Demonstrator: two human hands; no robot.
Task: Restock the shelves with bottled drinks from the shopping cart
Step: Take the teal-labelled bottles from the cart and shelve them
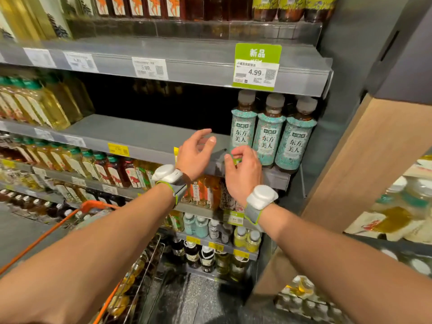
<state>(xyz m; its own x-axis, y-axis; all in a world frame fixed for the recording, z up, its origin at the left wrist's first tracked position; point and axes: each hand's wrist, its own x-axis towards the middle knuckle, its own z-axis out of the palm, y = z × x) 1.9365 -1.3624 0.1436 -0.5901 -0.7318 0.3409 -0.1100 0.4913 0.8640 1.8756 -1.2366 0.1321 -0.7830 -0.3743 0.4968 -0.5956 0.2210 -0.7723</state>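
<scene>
A: Three teal-labelled bottles (268, 136) stand at the right end of the shelf (140, 134). Our left hand (195, 155) hovers beside them, fingers spread, holding nothing.

B: Our right hand (243, 174) curls at the leftmost bottle's base; we cannot tell whether it grips. A nudge there could topple the row off the edge.

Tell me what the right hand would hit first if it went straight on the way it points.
Most likely the leftmost teal-labelled bottle, low on its label: the right hand points up at it. Depth is unclear; they may already touch.
</scene>
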